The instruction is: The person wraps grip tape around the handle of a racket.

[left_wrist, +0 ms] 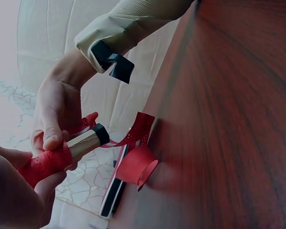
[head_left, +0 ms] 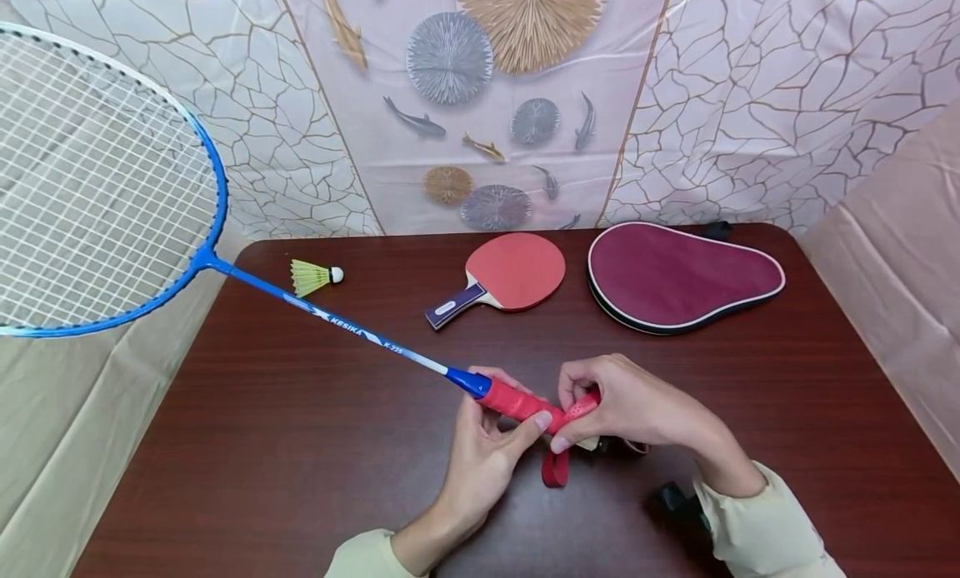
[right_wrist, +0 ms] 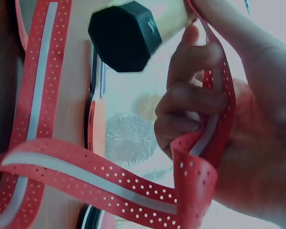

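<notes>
A blue badminton racket [head_left: 337, 321] slants across the head view, its strung head at upper left. My left hand [head_left: 480, 465] grips its handle, thumb on the red wrapped part [head_left: 517, 401]. At the lower end of that wrap, my right hand [head_left: 641, 401] pinches perforated red grip tape [right_wrist: 90, 167] between curled fingers and thumb. The unwrapped tape hangs in loops and shows a white strip along its underside. Past the wrap, the left wrist view shows a bare pale stretch of handle [left_wrist: 84, 144] and a black butt cap [left_wrist: 101, 134].
On the dark wooden table [head_left: 300, 461] lie a yellow shuttlecock [head_left: 315, 276], a red table tennis bat [head_left: 516, 271] and a maroon padded bat case [head_left: 682, 274] along the far side. Patterned cloth [head_left: 487, 145] hangs behind the table. A black clip [left_wrist: 112, 62] sits at the right sleeve.
</notes>
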Motion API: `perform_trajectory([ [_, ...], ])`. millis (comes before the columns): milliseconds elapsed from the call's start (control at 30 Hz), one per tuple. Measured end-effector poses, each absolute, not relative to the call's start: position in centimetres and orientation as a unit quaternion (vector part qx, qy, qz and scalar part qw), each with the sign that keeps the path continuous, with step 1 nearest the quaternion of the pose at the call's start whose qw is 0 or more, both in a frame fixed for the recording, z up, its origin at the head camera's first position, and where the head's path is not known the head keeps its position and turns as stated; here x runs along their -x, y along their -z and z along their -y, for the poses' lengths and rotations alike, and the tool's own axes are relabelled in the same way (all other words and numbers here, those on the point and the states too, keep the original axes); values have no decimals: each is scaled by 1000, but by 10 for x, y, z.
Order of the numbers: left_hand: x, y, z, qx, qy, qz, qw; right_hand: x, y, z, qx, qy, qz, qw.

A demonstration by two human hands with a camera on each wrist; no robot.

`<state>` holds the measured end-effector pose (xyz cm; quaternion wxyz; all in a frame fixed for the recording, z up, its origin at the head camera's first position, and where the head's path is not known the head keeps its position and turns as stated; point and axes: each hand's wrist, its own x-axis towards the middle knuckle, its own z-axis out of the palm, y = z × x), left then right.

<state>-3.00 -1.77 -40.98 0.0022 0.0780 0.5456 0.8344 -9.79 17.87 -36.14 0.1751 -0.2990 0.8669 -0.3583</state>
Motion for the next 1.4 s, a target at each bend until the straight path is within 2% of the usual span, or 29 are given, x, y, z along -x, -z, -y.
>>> perform_trajectory([
  [400,32,414,18,-59,-834,-549,4,99,353,-189,294,385,-837,252],
  [600,34,414,21,-53,-826,-561,-3,101,358,-184,296,368,-852,223],
  [867,35,413,24,-76,-814,-576,5,101,355,-186,344,345,-856,175],
  [1100,34,410,25,-91,-824,-559,25,103,361,-195,372,450,-764,274],
  [1233,33,409,25,-92,-835,-541,38,106,367,-199,391,485,-722,300],
  [1400,33,409,26,-95,-842,-529,43,108,365,-198,405,464,-747,252],
])
